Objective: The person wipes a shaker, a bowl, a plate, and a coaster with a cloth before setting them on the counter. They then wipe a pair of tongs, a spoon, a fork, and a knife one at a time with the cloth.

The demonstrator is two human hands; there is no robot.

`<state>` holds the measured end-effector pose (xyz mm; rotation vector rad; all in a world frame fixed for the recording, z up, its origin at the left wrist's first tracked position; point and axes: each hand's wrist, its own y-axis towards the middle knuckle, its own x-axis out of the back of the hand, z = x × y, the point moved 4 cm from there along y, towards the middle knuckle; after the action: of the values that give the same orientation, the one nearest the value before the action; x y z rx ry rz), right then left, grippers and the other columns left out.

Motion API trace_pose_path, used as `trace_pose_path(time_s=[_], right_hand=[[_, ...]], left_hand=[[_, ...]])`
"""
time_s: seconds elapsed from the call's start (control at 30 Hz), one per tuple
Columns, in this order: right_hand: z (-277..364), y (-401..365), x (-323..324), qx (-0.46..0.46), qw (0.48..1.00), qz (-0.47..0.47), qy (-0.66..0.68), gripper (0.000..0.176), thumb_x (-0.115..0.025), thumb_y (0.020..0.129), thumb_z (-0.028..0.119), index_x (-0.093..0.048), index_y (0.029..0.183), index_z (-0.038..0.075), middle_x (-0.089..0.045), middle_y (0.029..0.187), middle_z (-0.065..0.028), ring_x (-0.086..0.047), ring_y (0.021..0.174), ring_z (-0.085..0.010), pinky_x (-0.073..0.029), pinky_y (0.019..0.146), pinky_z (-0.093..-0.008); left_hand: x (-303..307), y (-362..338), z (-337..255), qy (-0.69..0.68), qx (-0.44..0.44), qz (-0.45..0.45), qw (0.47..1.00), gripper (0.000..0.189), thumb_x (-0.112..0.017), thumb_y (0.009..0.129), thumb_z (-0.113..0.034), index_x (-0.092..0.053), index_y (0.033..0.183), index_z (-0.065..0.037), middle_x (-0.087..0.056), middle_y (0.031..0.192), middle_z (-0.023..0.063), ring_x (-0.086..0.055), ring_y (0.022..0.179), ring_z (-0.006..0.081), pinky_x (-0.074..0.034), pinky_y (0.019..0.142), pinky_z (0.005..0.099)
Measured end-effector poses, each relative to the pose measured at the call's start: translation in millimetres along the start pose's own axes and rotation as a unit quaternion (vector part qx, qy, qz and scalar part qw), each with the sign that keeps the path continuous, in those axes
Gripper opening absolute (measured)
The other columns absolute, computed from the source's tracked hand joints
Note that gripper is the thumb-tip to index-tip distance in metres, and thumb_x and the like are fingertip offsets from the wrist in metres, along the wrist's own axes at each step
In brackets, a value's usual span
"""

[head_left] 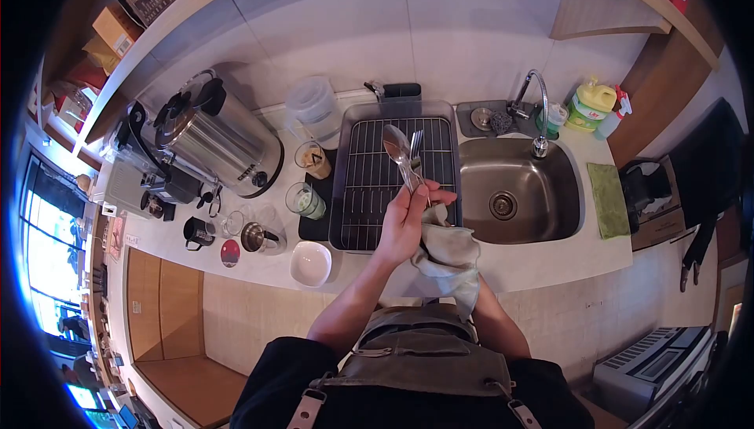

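My left hand is closed around a small bunch of cutlery, held upright over the front of the dish rack. A spoon and a fork stick up out of the grip; their handles are mostly hidden by the fingers. Close beside it, my right hand is largely covered by a pale grey-green cloth, which it holds against the lower end of the cutlery. The cloth hangs down over the right wrist. Beneath both hands lies the wire dish rack in its grey tray.
Right of the rack is a steel sink with a faucet. A green cloth lies farther right. Leftward stand two glasses, a white bowl, a steel pitcher and a large metal urn.
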<state>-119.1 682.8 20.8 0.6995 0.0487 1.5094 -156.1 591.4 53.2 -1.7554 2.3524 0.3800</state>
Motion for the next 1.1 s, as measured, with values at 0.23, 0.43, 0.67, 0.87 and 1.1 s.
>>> trace_pose_path(time_s=[0.23, 0.43, 0.67, 0.87, 1.1], right_hand=[[-23.1, -62.2, -34.6, -0.226, 0.948, 0.16, 0.158, 0.044, -0.045, 0.098, 0.044, -0.065, 0.101, 0.005, -0.068, 0.091, -0.0072, -0.067, 0.078, -0.0177, -0.056, 0.067, -0.0334], [14.3, -91.1, 1.6, -0.496, 0.779, 0.068, 0.376, 0.052, -0.04, 0.101, 0.05, -0.065, 0.104, 0.004, -0.069, 0.096, -0.0071, -0.068, 0.082, -0.0171, -0.057, 0.07, -0.033], [73.0, 16.7, 29.2, -0.273, 0.869, -0.229, 0.343, 0.039, -0.059, 0.097, 0.038, -0.063, 0.118, 0.005, -0.069, 0.097, -0.0039, -0.066, 0.08, -0.0123, -0.055, 0.07, -0.0282], [23.2, 42.3, 10.4, -0.153, 0.952, -0.154, 0.216, 0.015, -0.063, 0.097, 0.017, -0.065, 0.104, 0.003, -0.067, 0.086, 0.0001, -0.06, 0.076, -0.0066, -0.047, 0.067, -0.0232], [-7.5, 61.0, 16.6, -0.141, 0.92, -0.265, 0.251, 0.015, -0.06, 0.1, 0.017, -0.066, 0.098, 0.004, -0.067, 0.086, 0.0002, -0.059, 0.076, -0.0086, -0.048, 0.069, -0.0263]], left_hand=[[26.2, -14.0, -22.9, 0.043, -0.066, 0.011, 0.997, 0.03, -0.033, 0.109, -0.024, -0.047, 0.121, 0.0, -0.069, 0.092, 0.0154, -0.066, 0.081, 0.0176, -0.056, 0.068, 0.03], [53.0, -27.9, -62.6, -0.065, -0.027, 0.026, 0.997, 0.038, -0.036, 0.109, -0.028, -0.048, 0.124, 0.004, -0.045, 0.069, 0.0019, -0.044, 0.047, 0.0083, -0.05, 0.049, 0.0273], [37.9, -43.4, -38.8, -0.036, 0.065, 0.092, 0.993, 0.029, -0.038, 0.108, -0.023, -0.05, 0.12, 0.0, -0.044, 0.068, 0.0001, -0.039, 0.044, 0.006, -0.04, 0.041, 0.0241], [44.1, -37.8, 7.0, 0.306, -0.164, 0.07, 0.935, 0.045, -0.054, 0.095, -0.01, -0.045, 0.138, -0.001, -0.059, 0.118, 0.0145, -0.059, 0.104, 0.0267, -0.048, 0.091, 0.0373], [37.8, -28.5, -3.2, 0.441, -0.136, 0.099, 0.882, 0.035, -0.052, 0.093, -0.007, -0.054, 0.127, 0.0, -0.061, 0.11, 0.0262, -0.061, 0.093, 0.0442, -0.05, 0.083, 0.0477]])
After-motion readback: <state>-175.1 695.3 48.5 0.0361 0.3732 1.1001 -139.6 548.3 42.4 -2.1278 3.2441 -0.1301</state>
